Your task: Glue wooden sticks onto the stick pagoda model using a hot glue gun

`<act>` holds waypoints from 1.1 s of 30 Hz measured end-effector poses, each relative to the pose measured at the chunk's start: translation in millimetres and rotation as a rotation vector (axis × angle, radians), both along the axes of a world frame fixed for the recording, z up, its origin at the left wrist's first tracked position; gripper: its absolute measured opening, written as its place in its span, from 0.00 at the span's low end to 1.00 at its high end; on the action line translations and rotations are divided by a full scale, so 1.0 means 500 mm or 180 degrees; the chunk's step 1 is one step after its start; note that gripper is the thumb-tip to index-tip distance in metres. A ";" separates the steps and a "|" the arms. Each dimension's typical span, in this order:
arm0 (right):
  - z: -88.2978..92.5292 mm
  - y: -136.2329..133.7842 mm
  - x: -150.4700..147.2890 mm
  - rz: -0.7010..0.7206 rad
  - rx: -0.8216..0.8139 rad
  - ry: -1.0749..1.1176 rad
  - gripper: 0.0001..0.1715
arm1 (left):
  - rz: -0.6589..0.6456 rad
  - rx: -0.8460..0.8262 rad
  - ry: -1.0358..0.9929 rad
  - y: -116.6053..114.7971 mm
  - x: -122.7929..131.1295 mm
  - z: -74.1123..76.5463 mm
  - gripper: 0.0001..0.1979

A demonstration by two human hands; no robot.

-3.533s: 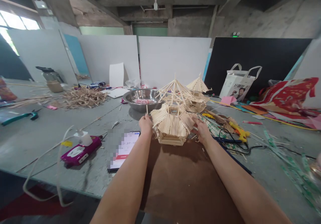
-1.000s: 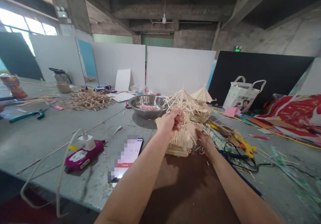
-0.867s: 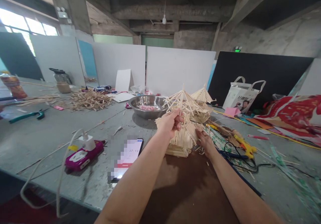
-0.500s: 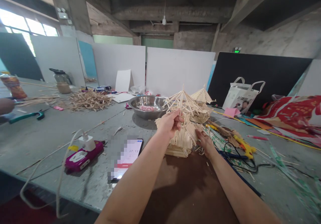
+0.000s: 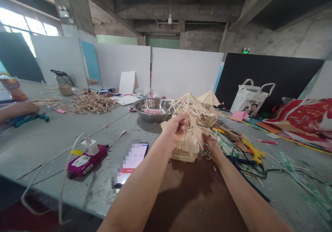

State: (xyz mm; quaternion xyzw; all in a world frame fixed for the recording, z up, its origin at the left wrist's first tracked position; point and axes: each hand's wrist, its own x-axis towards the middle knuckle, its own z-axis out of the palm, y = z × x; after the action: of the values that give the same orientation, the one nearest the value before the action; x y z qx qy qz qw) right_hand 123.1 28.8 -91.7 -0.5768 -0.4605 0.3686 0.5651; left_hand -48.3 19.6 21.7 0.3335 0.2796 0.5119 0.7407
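Observation:
A small pavilion model built of thin wooden sticks (image 5: 187,142) stands at the far edge of a brown board (image 5: 197,194). My left hand (image 5: 175,127) hovers over its top, fingers pinched on one upright wooden stick (image 5: 186,109). My right hand (image 5: 212,146) rests low against the model's right side, fingers curled on its wall. Behind it stand two more stick models with pointed roofs, a larger one (image 5: 189,104) and a smaller one (image 5: 209,100).
A steel bowl (image 5: 153,109), a phone (image 5: 131,160), a pink power bank with charger and cable (image 5: 83,158), and a heap of sticks (image 5: 90,103) lie on the grey table. A yellow glue gun (image 5: 252,150) and cables sit right. Another person's hand (image 5: 27,108) reaches teal pliers far left.
My left hand rose from the model's left side to above its top, pinching a stick. At far left another person's hand came in and reached the teal pliers.

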 end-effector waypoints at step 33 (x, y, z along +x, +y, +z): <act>-0.002 0.005 0.009 0.0069 0.0019 -0.0005 0.18 | 0.0141 0.0199 0.0413 0.004 -0.005 -0.003 0.08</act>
State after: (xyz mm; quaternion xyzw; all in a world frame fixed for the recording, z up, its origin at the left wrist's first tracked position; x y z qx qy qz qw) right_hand 127.5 31.1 -92.6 -0.5704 -0.4683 0.3728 0.5625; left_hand -50.9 21.4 20.4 0.3826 0.3183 0.5140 0.6987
